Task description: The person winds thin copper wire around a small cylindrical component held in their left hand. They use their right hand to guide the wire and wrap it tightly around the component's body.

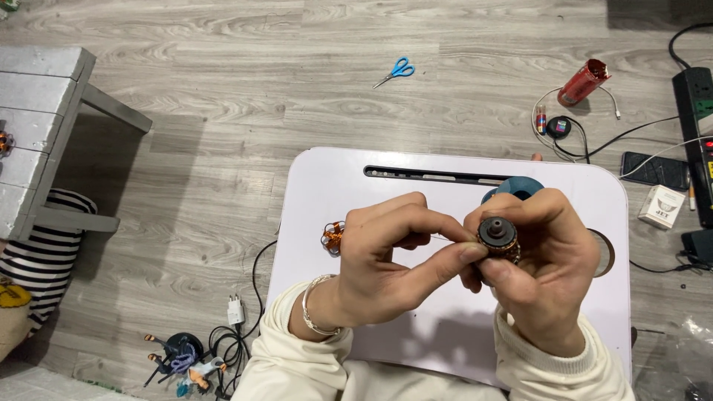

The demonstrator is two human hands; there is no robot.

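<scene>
My right hand (pixel 542 267) grips a small motor armature (pixel 499 236) with copper windings and a dark round end, held above a white lap table (pixel 334 193). My left hand (pixel 386 256) pinches a thin wire at the armature's left side, thumb and forefinger touching it; a silver bracelet is on that wrist. A tangle of copper wire (pixel 332 237) lies on the table to the left of my left hand. A blue spool (pixel 520 187) shows partly behind my right hand.
On the wooden floor lie blue scissors (pixel 395 72), a red can (pixel 583 82), a power strip (pixel 697 111) with cables, a phone (pixel 655 170), a small white box (pixel 661 206). A grey bench (pixel 44 111) stands left; a charger plug (pixel 236 310) and figurine (pixel 182 360) lie lower left.
</scene>
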